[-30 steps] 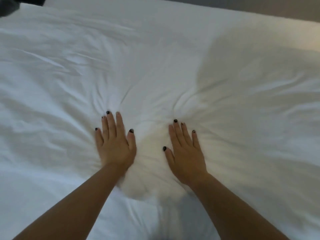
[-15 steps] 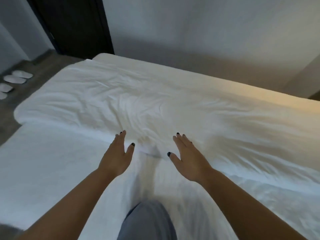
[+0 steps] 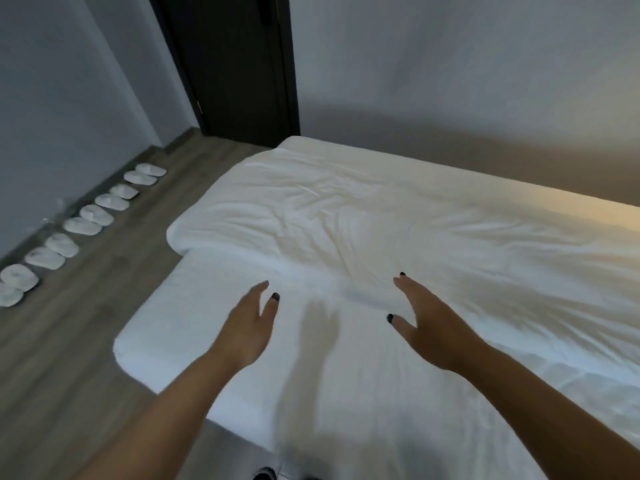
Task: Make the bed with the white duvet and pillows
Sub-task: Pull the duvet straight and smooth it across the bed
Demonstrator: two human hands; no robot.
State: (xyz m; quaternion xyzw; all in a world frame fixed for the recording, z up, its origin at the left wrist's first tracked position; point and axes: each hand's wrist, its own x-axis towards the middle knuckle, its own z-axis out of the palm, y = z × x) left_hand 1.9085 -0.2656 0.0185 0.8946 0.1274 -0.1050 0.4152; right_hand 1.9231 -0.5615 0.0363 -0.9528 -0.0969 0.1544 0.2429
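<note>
Both hands up off the bed right now. Left hand [image 3: 249, 323] flat, fingers straight and together, thumb out, holding nothing. Right hand [image 3: 420, 318] same story: fingers extended, thumb spread, nothing pinched. They look to hover just above the bare sheet, w/ a shadow between them, but contact can't be fully ruled out from this angle.

White duvet [image 3: 363, 216] lies straight ahead, on the far side of both hands. Its near edge runs left-to-right across the bed [image 3: 180, 344], just beyond the fingertips, and its long axis goes the same way, from the rounded corner at far left off past the right of the pic. Surface is creased, esp. in the middle. Right hand's fingertips sit closer to that near edge, nearly at it; left hand is a touch further back, over the sheet.

No pillows in view, so that part looks not yet done.

My read: next move is forward onto the duvet to smooth it or tug the edge, and the right hand gets there first.

Off to the left, a row of white slippers [image 3: 90, 216] along the wall on the wood floor; dark door [image 3: 235, 64] at the far end.
</note>
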